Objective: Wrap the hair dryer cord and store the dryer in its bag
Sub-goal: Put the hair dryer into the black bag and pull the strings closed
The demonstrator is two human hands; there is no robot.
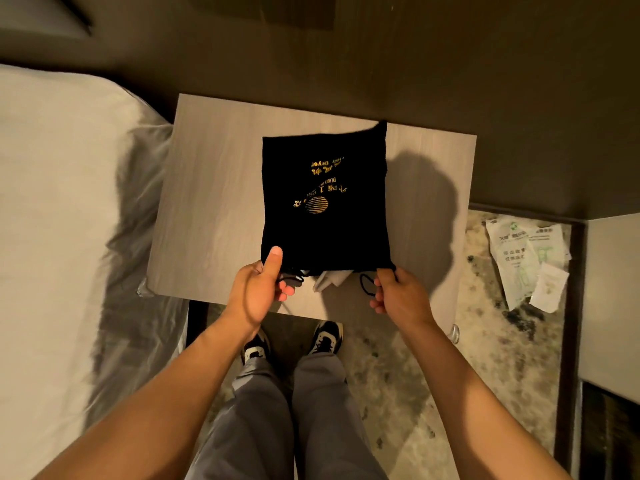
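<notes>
A black cloth drawstring bag (325, 233) with gold print is held flat above a small wooden table (211, 202), its mouth toward me. My left hand (258, 289) grips the bag's near left corner, thumb on top. My right hand (398, 296) pinches the near right corner, where a black drawstring loop (365, 284) hangs. Something white (330, 278) shows at the bag's mouth between my hands. I cannot make out the dryer or its cord.
A bed with white sheets (59, 237) lies along the left. To the right, white paper packets (526, 261) lie on a mottled floor (398, 375). My legs and shoes (325, 337) stand below the table's near edge.
</notes>
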